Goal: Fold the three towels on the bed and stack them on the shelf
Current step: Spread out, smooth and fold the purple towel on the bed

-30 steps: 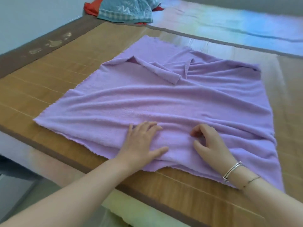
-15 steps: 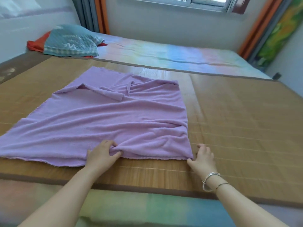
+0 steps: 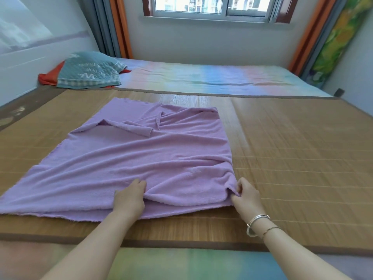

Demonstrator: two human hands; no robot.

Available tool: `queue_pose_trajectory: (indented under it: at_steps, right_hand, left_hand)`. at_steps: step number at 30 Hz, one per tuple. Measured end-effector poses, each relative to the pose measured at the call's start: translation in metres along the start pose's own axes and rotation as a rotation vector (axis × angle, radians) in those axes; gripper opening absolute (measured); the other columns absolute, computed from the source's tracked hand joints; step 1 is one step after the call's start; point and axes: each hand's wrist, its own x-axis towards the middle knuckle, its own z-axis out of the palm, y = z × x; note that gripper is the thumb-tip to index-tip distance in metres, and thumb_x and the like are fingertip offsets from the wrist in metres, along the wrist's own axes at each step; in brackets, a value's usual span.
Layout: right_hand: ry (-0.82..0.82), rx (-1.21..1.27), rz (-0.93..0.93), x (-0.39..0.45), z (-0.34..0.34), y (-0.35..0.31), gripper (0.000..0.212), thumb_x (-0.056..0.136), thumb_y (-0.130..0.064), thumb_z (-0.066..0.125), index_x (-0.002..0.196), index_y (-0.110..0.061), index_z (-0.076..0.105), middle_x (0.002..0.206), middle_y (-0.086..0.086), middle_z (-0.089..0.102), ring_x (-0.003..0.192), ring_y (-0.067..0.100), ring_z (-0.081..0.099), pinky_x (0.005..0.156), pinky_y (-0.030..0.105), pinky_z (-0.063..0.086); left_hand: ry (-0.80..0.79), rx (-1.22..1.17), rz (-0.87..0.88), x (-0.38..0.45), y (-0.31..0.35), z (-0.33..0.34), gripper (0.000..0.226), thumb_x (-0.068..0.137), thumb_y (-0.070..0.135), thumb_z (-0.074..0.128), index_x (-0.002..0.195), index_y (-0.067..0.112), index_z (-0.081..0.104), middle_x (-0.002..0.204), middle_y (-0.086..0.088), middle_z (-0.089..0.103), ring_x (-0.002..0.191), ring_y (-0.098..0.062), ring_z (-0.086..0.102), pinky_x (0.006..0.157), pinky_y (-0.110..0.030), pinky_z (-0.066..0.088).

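Far left: teal pillow [image 3: 88, 70] with white lettering, lying on something red-orange [image 3: 47, 77], at the head of the bed, well apart from the work area.

Purple towel [image 3: 125, 156] lies spread on the bamboo mat [image 3: 292, 158], left of centre. It's wrinkled, with diagonal creases running across it. The far left part is doubled back on itself into a folded strip. The near edge sits close to the mat's front border, and the left near corner runs out of view.

Left hand [image 3: 130, 199] is on the near edge of the towel, about mid-width. Fingers are curled and bunch a ridge of cloth under the fingertips, so it is grasping towel. The fabric puckers up right beside the knuckles.

Right hand [image 3: 245, 196] is at the towel's near right corner. Thumb and fingers are closed in a pinch on the corner, and the cloth is lifted into a small hump there. Two bracelets [image 3: 259, 223] on that wrist.

Right of the towel: bare mat. Beyond the mat, a pastel rainbow sheet [image 3: 201, 77] covers the mattress. Window [image 3: 210, 6] on the back wall, with orange curtains either side.
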Motion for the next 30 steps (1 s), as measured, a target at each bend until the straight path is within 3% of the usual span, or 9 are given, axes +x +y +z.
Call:
queue_pose_trajectory:
  at_steps: [2,5,10,12,14,17,23,27,30]
  right_hand:
    - [0.112,0.045,-0.037,-0.011,-0.015,-0.003,0.026,0.073,0.000,0.054,0.064,-0.015,0.035,0.055,0.000,0.040,0.053,0.021,0.032,0.049,0.032,0.028]
    - [0.110,-0.158,-0.171,-0.031,-0.036,0.006,0.029,0.070,-0.002,0.058,0.066,-0.018,0.034,0.058,-0.001,0.039,0.054,0.021,0.032,0.049,0.034,0.026]
    - [-0.149,-0.706,-0.147,-0.052,-0.043,0.029,0.019,0.080,-0.022,0.055,0.087,-0.023,0.037,0.093,0.000,0.040,0.099,0.026,0.050,0.069,0.032,0.038]
    - [-0.137,-0.822,-0.127,-0.058,-0.040,0.029,0.027,0.078,-0.021,0.059,0.099,-0.022,0.041,0.104,0.002,0.044,0.102,0.026,0.051,0.074,0.032,0.043]
    - [-0.091,-0.821,-0.254,-0.059,-0.033,0.031,0.044,0.059,-0.010,0.072,0.095,-0.017,0.049,0.096,0.005,0.050,0.085,0.028,0.057,0.063,0.034,0.047]
    - [-0.107,-0.816,-0.484,-0.059,-0.027,0.033,0.060,0.032,0.002,0.075,0.076,-0.020,0.040,0.068,0.003,0.047,0.055,0.027,0.051,0.042,0.028,0.032]
    - [-0.008,-0.545,-0.413,-0.056,-0.043,0.042,0.035,0.057,0.010,0.056,0.071,-0.019,0.043,0.072,-0.005,0.035,0.066,0.030,0.049,0.054,0.032,0.035]
    - [-0.185,-0.639,-0.455,-0.065,-0.039,0.056,0.026,0.055,-0.001,0.060,0.070,-0.021,0.054,0.073,-0.010,0.034,0.072,0.027,0.054,0.058,0.029,0.031]
    - [-0.201,-0.528,-0.229,-0.064,-0.037,0.051,0.005,0.073,-0.018,0.055,0.074,-0.022,0.053,0.080,-0.006,0.041,0.085,0.022,0.047,0.069,0.032,0.035]
  left_hand:
    - [0.003,0.116,0.037,-0.001,0.003,-0.001,0.024,0.083,-0.002,0.038,0.088,0.021,0.036,0.095,0.003,0.038,0.084,-0.023,0.049,0.085,-0.041,0.042]
    - [0.042,0.198,0.097,-0.007,0.001,0.000,0.019,0.086,0.002,0.039,0.089,0.020,0.033,0.101,-0.001,0.043,0.094,-0.025,0.054,0.064,-0.034,0.036]
    - [0.133,0.204,0.120,-0.030,-0.008,0.003,0.022,0.084,0.000,0.036,0.088,0.021,0.033,0.092,0.001,0.044,0.095,-0.025,0.055,0.062,-0.034,0.035]
    - [0.174,0.246,0.147,-0.040,-0.012,0.004,0.024,0.085,-0.001,0.039,0.089,0.023,0.038,0.096,0.000,0.052,0.094,-0.025,0.057,0.059,-0.034,0.034]
    - [0.226,0.250,0.198,-0.048,-0.020,0.006,0.024,0.083,-0.001,0.044,0.086,0.022,0.042,0.089,0.000,0.054,0.088,-0.026,0.058,0.054,-0.034,0.031]
    - [0.227,0.243,0.255,-0.057,-0.033,0.008,0.025,0.080,-0.002,0.052,0.078,0.021,0.043,0.074,0.002,0.047,0.078,-0.026,0.057,0.049,-0.032,0.028]
    - [0.315,-0.043,0.217,-0.062,-0.043,-0.001,0.012,0.092,0.014,0.048,0.086,0.017,0.058,0.086,0.004,0.060,0.085,-0.025,0.057,0.061,-0.038,0.047]
    - [0.102,0.098,0.263,-0.066,-0.043,0.008,0.016,0.090,0.009,0.042,0.090,0.019,0.055,0.091,0.005,0.053,0.090,-0.020,0.053,0.060,-0.031,0.039]
    - [0.079,0.056,0.281,-0.066,-0.041,0.011,0.012,0.081,0.013,0.046,0.088,0.023,0.048,0.090,0.008,0.047,0.089,-0.018,0.046,0.062,-0.030,0.036]
